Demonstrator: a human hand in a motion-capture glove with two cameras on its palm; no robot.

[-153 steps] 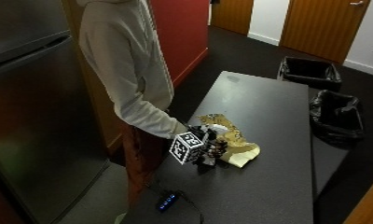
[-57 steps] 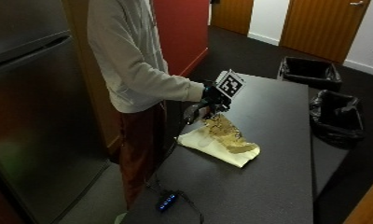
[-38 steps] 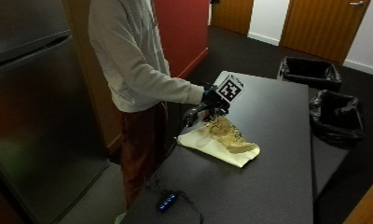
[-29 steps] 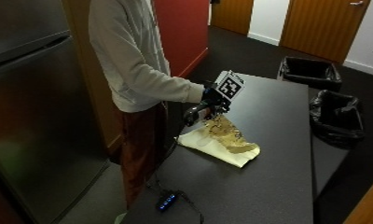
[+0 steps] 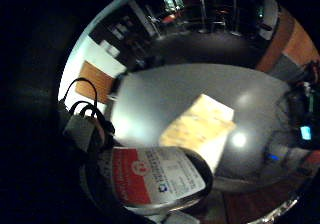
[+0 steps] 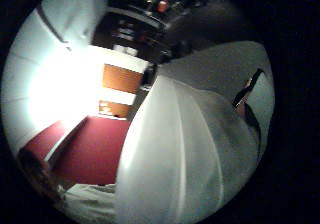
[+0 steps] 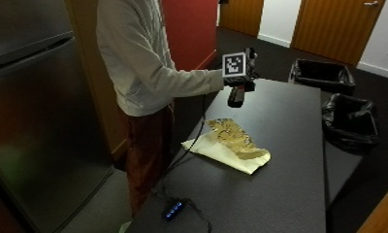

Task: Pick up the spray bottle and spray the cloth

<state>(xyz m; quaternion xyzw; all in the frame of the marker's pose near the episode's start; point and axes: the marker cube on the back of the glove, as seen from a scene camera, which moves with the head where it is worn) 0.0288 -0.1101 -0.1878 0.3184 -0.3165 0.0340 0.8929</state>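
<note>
In the outside view my gloved right hand [image 7: 238,80] grips a dark spray bottle [image 7: 236,97] and holds it in the air above the grey table [image 7: 291,184]. The yellow cloth [image 7: 229,143] lies crumpled on the table, below the bottle and nearer the camera. The little finger side palm view shows the bottle's red and white label [image 5: 155,176] close to the palm, with the cloth [image 5: 200,126] flat on the table [image 5: 165,94] beyond it. A pale curved surface [image 6: 185,154] fills the thumb side palm view; I cannot tell what it is.
Two black bins [image 7: 323,75] [image 7: 350,119] stand on the floor beyond the table's far side. A small power strip with blue lights [image 7: 173,209] lies at the table's near corner, a cable running from it. A steel fridge [image 7: 39,121] stands behind the person.
The hand has lifted the bottle from the table beside the cloth. Over the last second it has risen a little more and moved away from the person.
</note>
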